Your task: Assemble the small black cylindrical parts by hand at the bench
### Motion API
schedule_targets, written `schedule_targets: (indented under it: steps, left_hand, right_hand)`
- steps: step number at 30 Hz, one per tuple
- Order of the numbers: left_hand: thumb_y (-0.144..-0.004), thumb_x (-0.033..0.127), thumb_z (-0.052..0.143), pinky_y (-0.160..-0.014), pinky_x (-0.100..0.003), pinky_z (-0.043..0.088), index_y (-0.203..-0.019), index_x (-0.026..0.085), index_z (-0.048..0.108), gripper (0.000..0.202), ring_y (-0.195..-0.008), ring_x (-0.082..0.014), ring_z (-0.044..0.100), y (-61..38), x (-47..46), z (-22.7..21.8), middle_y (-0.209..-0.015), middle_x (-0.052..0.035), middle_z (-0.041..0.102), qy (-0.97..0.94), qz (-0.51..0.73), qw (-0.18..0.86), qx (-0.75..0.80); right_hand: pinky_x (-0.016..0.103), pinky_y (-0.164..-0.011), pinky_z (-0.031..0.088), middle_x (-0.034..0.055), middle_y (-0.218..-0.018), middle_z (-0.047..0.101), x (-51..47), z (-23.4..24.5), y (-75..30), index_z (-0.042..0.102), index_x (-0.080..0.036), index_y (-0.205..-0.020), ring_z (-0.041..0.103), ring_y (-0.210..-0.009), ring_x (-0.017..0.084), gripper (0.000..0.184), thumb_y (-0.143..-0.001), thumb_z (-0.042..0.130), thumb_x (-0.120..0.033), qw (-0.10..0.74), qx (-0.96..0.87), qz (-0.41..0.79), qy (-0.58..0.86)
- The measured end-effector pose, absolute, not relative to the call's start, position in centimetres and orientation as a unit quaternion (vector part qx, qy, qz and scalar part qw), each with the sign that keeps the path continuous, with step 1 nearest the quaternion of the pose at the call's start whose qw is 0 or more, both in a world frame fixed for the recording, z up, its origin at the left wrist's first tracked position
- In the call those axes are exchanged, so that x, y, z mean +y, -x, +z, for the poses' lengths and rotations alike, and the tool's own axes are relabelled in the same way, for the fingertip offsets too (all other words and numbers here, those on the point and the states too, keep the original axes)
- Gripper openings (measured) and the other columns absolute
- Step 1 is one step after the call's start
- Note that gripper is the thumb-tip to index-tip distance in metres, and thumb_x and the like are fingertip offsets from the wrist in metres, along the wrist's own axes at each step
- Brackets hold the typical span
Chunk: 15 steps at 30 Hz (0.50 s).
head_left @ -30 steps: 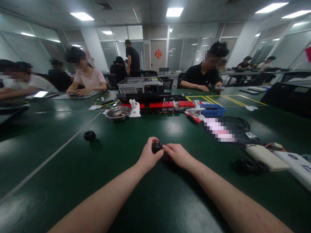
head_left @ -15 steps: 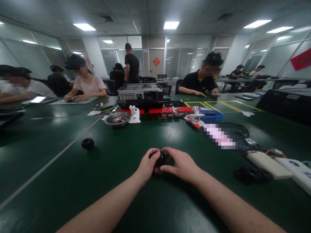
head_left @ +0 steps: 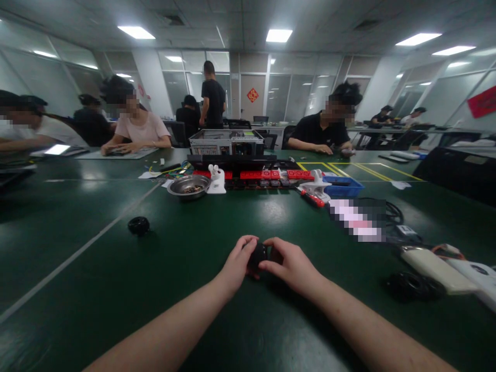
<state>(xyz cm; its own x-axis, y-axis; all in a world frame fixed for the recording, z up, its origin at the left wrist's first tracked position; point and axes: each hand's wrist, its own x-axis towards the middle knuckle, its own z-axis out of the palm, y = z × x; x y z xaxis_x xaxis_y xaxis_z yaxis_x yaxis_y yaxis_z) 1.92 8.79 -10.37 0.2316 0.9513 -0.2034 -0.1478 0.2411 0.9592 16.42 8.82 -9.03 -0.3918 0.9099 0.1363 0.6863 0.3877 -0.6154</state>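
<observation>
Just above the green table, in the lower middle of the head view, is a small rounded black piece [head_left: 259, 254], glossy and partly covered by fingers; its exact kind I cannot make out. My left hand [head_left: 238, 261] wraps round its left side, thumb on top. My right hand [head_left: 290, 261] is curled at its right side, thumb and fingertips meeting its edge. A similar round black piece [head_left: 138, 226] lies on the table to the left, away from both hands. More glossy black rounded pieces [head_left: 415, 287] lie at the right.
Beyond my hands stand a metal bowl [head_left: 188, 188] with small coppery parts, a white stand [head_left: 217, 180], red strips [head_left: 256, 174], a red-handled tool [head_left: 312, 199] and a blue tray [head_left: 344, 187]. A cream box [head_left: 437, 268] lies right. Several people sit around the table.
The black piece has turned slightly between my hands, showing more of its right end. The hands stay in nearly the same spot; the whole view has shifted a little.
</observation>
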Motion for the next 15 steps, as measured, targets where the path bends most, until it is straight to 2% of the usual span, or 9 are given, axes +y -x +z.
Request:
schedule_targets:
  steps: [4,7,10,13,15]
  left_hand:
    - [-0.069,0.038,0.046,-0.035,-0.018,0.036,-0.09,0.017,0.038,0.03,-0.04,-0.0079,0.047,-1.94,9.16,-10.53,-0.063,0.0014,0.047,-0.475,0.373,0.627,0.491]
    - [-0.066,0.03,0.05,-0.035,-0.016,0.034,-0.089,0.017,0.04,0.027,-0.041,-0.0044,0.043,-2.01,9.09,-10.79,-0.066,0.0023,0.047,-0.493,0.409,0.607,0.47]
    - [-0.064,0.025,0.051,-0.036,-0.015,0.033,-0.092,0.019,0.04,0.032,-0.045,-0.0037,0.043,-2.11,8.75,-10.78,-0.073,0.0025,0.045,-0.493,0.44,0.6,0.452]
    - [-0.062,0.023,0.051,-0.037,-0.015,0.033,-0.096,0.02,0.038,0.037,-0.049,-0.0041,0.044,-2.19,8.43,-10.67,-0.079,0.0019,0.043,-0.492,0.453,0.602,0.435]
    - [-0.06,0.021,0.051,-0.038,-0.015,0.033,-0.098,0.02,0.037,0.041,-0.051,-0.0039,0.043,-2.2,8.32,-10.68,-0.083,0.0013,0.041,-0.497,0.456,0.603,0.425]
  right_hand:
    - [0.021,-0.053,0.032,-0.0011,-0.069,0.052,8.54,-8.94,-16.34,0.046,-0.022,-0.103,0.047,-0.061,0.012,0.04,-0.066,0.059,-0.032,0.234,-0.811,0.228,0.486]
    - [0.022,-0.054,0.033,0.0009,-0.077,0.054,8.59,-9.1,-16.41,0.043,-0.022,-0.106,0.048,-0.065,0.013,0.045,-0.067,0.057,-0.04,0.226,-0.805,0.241,0.493]
    - [0.022,-0.054,0.032,0.002,-0.075,0.055,8.84,-9.45,-16.55,0.049,-0.019,-0.093,0.048,-0.064,0.013,0.034,-0.076,0.042,-0.047,0.214,-0.794,0.266,0.503]
    - [0.022,-0.053,0.032,0.0007,-0.067,0.052,9.1,-9.74,-16.66,0.05,-0.017,-0.074,0.047,-0.061,0.011,0.039,-0.082,0.026,-0.047,0.231,-0.787,0.294,0.491]
    - [0.021,-0.052,0.031,-0.0006,-0.062,0.05,9.21,-9.83,-16.63,0.048,-0.016,-0.066,0.045,-0.057,0.01,0.042,-0.083,0.023,-0.046,0.242,-0.781,0.307,0.487]
